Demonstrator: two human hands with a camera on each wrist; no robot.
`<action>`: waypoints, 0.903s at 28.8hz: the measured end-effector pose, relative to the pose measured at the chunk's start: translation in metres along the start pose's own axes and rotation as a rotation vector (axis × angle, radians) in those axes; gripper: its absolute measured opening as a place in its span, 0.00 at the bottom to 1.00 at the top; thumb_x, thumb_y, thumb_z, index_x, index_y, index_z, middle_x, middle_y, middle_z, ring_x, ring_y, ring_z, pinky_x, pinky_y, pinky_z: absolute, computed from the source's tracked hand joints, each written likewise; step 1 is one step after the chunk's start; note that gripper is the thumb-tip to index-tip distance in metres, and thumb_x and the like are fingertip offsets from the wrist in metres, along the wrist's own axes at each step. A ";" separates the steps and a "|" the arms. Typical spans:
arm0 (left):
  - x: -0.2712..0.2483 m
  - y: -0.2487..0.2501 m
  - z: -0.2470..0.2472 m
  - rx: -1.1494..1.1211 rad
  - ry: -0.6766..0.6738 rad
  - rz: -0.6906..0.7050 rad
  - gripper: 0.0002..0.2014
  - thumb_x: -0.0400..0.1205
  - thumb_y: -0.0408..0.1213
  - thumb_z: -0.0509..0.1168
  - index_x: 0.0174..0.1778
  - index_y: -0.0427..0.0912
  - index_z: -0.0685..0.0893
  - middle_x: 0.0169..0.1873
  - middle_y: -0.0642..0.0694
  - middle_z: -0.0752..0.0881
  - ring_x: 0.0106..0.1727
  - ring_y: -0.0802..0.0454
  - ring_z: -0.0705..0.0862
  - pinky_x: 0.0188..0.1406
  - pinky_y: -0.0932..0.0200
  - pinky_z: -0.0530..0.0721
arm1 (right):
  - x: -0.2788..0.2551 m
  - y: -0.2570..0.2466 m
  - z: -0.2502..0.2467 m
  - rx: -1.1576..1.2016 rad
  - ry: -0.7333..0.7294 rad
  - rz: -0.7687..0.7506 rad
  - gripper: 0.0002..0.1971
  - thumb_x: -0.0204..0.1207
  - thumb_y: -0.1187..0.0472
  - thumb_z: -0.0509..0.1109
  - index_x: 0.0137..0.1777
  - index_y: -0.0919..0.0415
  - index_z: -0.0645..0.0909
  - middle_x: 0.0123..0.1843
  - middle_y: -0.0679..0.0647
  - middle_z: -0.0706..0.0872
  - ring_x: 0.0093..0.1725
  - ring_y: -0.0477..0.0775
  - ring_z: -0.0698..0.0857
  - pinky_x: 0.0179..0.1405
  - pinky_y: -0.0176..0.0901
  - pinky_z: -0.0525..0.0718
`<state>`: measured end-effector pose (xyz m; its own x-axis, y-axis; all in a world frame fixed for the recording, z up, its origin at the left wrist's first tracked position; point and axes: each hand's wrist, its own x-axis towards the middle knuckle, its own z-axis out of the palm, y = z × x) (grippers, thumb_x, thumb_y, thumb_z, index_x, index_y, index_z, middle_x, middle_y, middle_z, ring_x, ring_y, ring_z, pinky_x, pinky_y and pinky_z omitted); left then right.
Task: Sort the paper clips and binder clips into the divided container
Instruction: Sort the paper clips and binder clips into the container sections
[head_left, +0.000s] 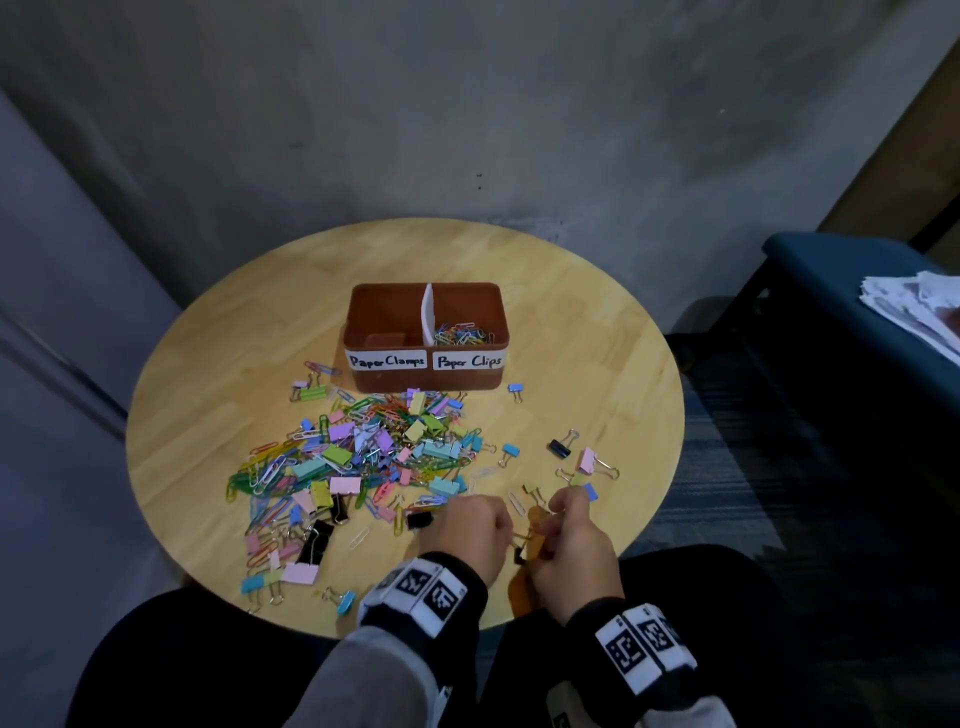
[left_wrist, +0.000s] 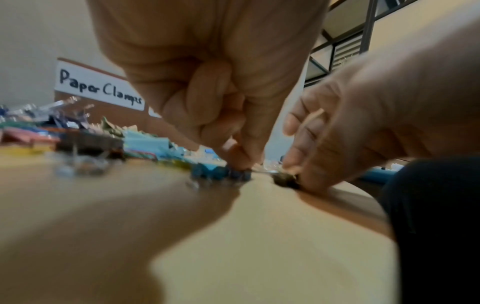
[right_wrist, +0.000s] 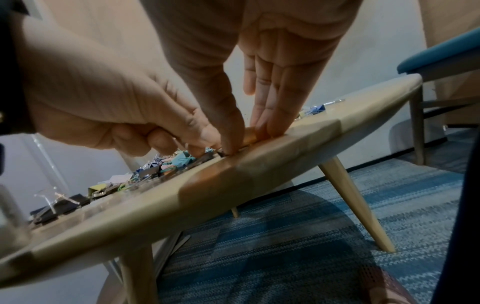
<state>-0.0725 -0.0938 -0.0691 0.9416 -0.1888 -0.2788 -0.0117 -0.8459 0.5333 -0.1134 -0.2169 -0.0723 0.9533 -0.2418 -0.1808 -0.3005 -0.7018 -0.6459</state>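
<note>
Where the head view takes in the whole round light-wood table (head_left: 597, 332), it alone shows the inside of the brown rectangular plastic container (head_left: 427, 338) standing at the table's centre: a white divider splits it, the right compartment, labelled "Paper Clips", holds a small heap of coloured wire paper clips (head_left: 462, 334), and the left compartment, labelled "Paper Clamps", shows only its brown floor. In front of the container lies the large mixed pile of pastel binder clips and coloured paper clips (head_left: 358, 457), with single binder clips scattered to its right. A blue upholstered seat (head_left: 831, 291) carrying a stack of papers stands right of the table. The right wrist view alone shows the tapered wooden table legs (right_wrist: 355, 203) and the blue striped carpet (right_wrist: 285, 246) beneath. The left wrist view, blurred, shows the "Paper Clamps" label from table level. Both hands work at the near edge, close together. The left hand (head_left: 467, 530) has its fingers curled, thumb and forefinger pinching a small blue clip (left_wrist: 240, 174) against the table. The right hand (head_left: 571, 540) points its fingers down, thumb and fingertips pinching a small dark binder clip (left_wrist: 285, 181) on the tabletop.
</note>
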 end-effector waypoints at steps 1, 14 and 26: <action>0.002 -0.001 -0.003 -0.001 0.005 -0.001 0.08 0.80 0.36 0.64 0.42 0.52 0.86 0.45 0.48 0.88 0.48 0.46 0.86 0.50 0.52 0.86 | 0.000 0.000 0.000 0.001 -0.002 0.007 0.23 0.66 0.70 0.67 0.51 0.47 0.61 0.42 0.47 0.85 0.44 0.57 0.86 0.42 0.46 0.82; 0.048 0.041 -0.023 0.610 -0.221 0.173 0.14 0.85 0.32 0.59 0.65 0.43 0.84 0.63 0.43 0.83 0.63 0.42 0.83 0.55 0.51 0.80 | 0.001 -0.005 -0.006 -0.054 -0.040 0.024 0.16 0.70 0.69 0.65 0.50 0.51 0.65 0.42 0.52 0.84 0.45 0.59 0.84 0.41 0.45 0.81; 0.033 0.018 -0.052 0.108 -0.093 0.021 0.07 0.80 0.32 0.63 0.51 0.46 0.82 0.48 0.45 0.86 0.48 0.45 0.85 0.51 0.51 0.86 | 0.013 -0.008 -0.012 -0.221 -0.075 -0.036 0.08 0.74 0.67 0.65 0.50 0.55 0.81 0.52 0.53 0.77 0.51 0.57 0.83 0.48 0.40 0.77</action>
<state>-0.0239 -0.0893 -0.0276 0.9054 -0.2486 -0.3441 -0.0722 -0.8890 0.4522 -0.0995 -0.2227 -0.0606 0.9606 -0.1693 -0.2204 -0.2574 -0.8407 -0.4765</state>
